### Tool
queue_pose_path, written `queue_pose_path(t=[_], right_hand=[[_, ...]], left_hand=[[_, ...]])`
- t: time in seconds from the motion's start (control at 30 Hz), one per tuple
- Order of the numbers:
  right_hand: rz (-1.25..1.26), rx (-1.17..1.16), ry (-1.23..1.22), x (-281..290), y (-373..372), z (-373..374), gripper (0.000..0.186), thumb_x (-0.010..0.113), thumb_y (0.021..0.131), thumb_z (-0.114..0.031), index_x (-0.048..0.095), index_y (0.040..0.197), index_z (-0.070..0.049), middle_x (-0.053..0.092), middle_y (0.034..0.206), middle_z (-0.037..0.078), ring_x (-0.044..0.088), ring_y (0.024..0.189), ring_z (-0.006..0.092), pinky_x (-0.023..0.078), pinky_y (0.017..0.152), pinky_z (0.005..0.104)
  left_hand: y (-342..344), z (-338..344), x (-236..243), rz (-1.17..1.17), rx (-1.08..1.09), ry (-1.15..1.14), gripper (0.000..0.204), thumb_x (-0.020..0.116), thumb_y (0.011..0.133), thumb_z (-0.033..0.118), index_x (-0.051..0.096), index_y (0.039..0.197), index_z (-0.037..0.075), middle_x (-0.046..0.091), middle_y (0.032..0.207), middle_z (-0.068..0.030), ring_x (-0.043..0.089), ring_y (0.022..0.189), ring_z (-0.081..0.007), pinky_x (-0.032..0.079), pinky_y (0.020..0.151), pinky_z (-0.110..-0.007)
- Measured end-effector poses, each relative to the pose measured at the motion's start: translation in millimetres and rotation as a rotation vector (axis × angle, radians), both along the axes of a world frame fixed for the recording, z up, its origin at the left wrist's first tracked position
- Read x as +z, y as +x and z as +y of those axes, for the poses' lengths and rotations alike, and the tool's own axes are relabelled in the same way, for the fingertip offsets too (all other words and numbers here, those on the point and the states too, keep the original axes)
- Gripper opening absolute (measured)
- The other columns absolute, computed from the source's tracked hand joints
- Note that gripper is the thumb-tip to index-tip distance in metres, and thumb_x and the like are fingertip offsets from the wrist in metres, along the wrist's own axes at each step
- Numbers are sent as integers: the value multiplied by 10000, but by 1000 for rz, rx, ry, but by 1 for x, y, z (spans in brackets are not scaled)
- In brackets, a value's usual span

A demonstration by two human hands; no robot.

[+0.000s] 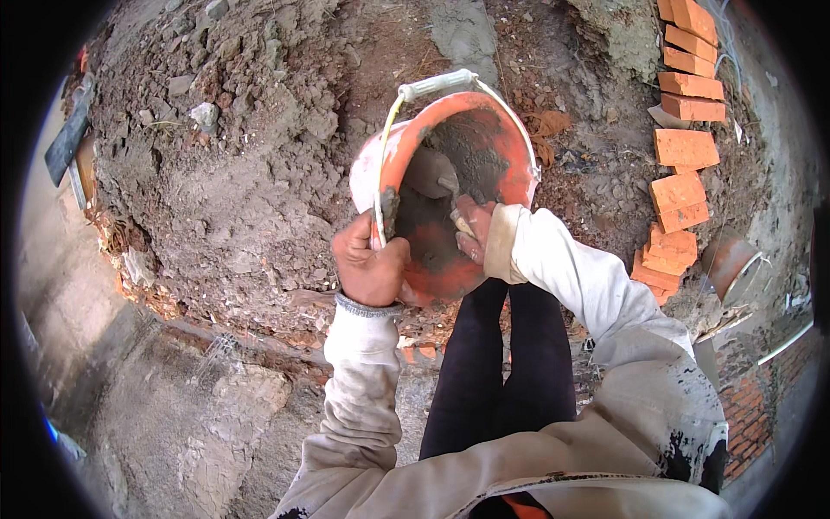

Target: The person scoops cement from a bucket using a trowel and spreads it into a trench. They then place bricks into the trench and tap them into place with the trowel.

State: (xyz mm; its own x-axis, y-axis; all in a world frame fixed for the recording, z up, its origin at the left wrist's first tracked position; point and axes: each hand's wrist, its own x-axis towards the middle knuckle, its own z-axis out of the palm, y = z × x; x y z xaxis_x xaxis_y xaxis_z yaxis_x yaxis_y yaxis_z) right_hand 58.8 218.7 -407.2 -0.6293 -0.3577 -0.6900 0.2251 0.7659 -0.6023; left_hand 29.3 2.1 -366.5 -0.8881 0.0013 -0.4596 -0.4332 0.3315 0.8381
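An orange bucket (512,164) with a whitish outer side is tilted in front of my legs, its mouth facing me. Grey mortar (480,138) coats its inner wall. My left hand (372,264) is closed round the bucket's left rim, close to the end of the wire handle (424,86), which arches over the far rim with a white grip. Inside the mouth, my right hand (477,227) is closed on the handle of a trowel. The mortar-smeared blade of the trowel (430,173) lies against the inner wall. The bucket's bottom is in shadow.
A row of orange bricks (687,149) runs down the right side. Below it lies a rusty-looking round container (731,264). Rough soil with stones (205,114) surrounds the bucket. A strip of wet mortar (464,39) stretches away at the top. Concrete floor (216,424) lies lower left.
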Motion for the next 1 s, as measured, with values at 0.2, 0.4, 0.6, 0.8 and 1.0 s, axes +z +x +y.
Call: queue_pose_path(t=[0.2, 0.4, 0.6, 0.8, 1.0], right_hand=[[76, -221, -206, -5, -1, 17, 292, 552, 881, -235, 519, 1106, -53, 630, 855, 164, 657, 789, 340, 515, 619, 427], [114, -197, -318, 0, 26, 7, 289, 581, 833, -195, 542, 1082, -53, 628, 908, 151, 649, 842, 323, 512, 645, 415], [203, -346, -438, 7, 32, 28, 295, 610, 784, -154, 564, 1058, -53, 626, 961, 138, 641, 895, 307, 508, 671, 403], [225, -196, -515, 21, 53, -1, 531, 682, 688, -127, 535, 1183, 0, 579, 1144, 208, 544, 1120, 371, 437, 912, 420], [360, -224, -577, 27, 67, -26, 575, 704, 699, -141, 532, 1221, 26, 593, 1142, 222, 568, 1099, 379, 448, 920, 423]], left_hand=[[-32, 6, 50, 115, -201, -61, 112, 512, 646, -75, 567, 714, -5, 530, 600, 8, 492, 531, -68, 407, 497, -225], [-50, 10, 72, 390, -339, -287, 91, 555, 630, -26, 510, 702, 8, 409, 598, -1, 381, 577, -67, 331, 496, -247], [-35, 36, 110, 596, -706, -149, 194, 599, 558, -13, 619, 750, -36, 501, 547, -24, 473, 451, -131, 370, 460, -252], [-37, 25, 159, 342, -657, 29, 197, 655, 526, -71, 487, 578, 19, 533, 552, -69, 488, 424, -179, 388, 436, -295], [-30, -3, 164, 319, -313, 179, 248, 687, 449, -56, 490, 563, 40, 551, 534, -48, 523, 439, -144, 395, 451, -274]])
